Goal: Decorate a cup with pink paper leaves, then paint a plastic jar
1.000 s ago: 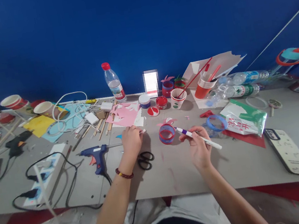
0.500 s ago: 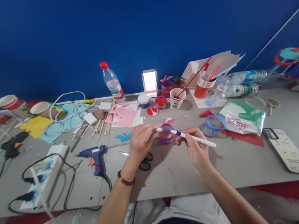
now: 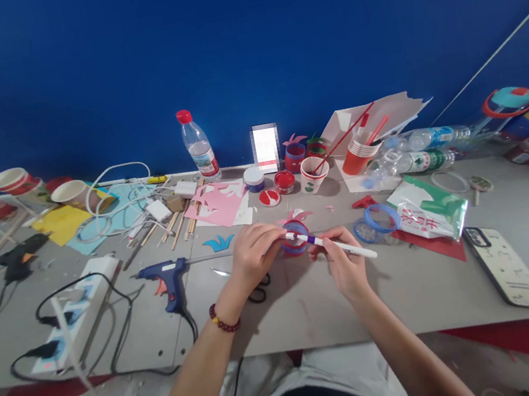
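the white marker, pinched in the right hand, partly hides a red-and-blue ring on the table; the left hand pinches a small white cap at its tip. black-handled scissors lie nearby.

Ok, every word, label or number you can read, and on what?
Nothing reads for certain.
Packet: large red Chinese characters, last perhaps "开", rest blurred.
Red-capped bottle: label too small.
Green-labelled bottle, blue-labelled bottle: too small.
Phone: dark marks, illegible.
White marker: no legible text.
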Available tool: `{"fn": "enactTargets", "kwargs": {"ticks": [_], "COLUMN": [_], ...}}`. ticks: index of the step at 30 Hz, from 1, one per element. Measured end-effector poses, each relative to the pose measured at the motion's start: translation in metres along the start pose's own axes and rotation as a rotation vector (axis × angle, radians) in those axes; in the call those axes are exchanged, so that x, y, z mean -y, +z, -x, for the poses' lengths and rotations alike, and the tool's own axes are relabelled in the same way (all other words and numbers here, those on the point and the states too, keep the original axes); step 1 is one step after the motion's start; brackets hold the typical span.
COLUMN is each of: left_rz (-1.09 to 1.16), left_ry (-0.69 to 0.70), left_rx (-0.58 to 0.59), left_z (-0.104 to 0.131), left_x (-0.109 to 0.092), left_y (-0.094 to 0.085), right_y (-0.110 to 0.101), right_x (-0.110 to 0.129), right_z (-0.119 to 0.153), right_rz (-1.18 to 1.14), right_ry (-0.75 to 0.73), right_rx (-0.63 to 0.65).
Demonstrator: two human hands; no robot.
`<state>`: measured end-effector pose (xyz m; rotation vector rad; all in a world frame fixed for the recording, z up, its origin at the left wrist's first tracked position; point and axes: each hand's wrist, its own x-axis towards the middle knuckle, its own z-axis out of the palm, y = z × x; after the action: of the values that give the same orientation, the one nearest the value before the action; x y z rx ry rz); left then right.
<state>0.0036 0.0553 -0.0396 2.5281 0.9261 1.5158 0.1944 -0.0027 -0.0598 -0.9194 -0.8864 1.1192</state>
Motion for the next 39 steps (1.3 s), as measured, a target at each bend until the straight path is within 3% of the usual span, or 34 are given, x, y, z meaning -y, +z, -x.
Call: {"fn": "enactTargets", "kwargs": {"ticks": [10,19,39], "left_rz": [0.028,0.302,0.253], "left_ry": [0.023,-0.140,-0.081], "left_rx": [0.028,0.084,0.014], "left_z": [-0.002,0.000,0.009], "left_x": [-0.003,-0.015,-0.032], "left_y": [-0.004,-0.005,0.004], "right_y": [0.003,0.004,0.002], "right_x": [0.000,-0.004,0.007], "right_z": [-0.002,-0.002,-0.003], "right_rz": [0.023,-0.056,0.005], "right_ry": [0.055,0.077,-0.050], "right_rx": [0.050,0.147,0.233]}}
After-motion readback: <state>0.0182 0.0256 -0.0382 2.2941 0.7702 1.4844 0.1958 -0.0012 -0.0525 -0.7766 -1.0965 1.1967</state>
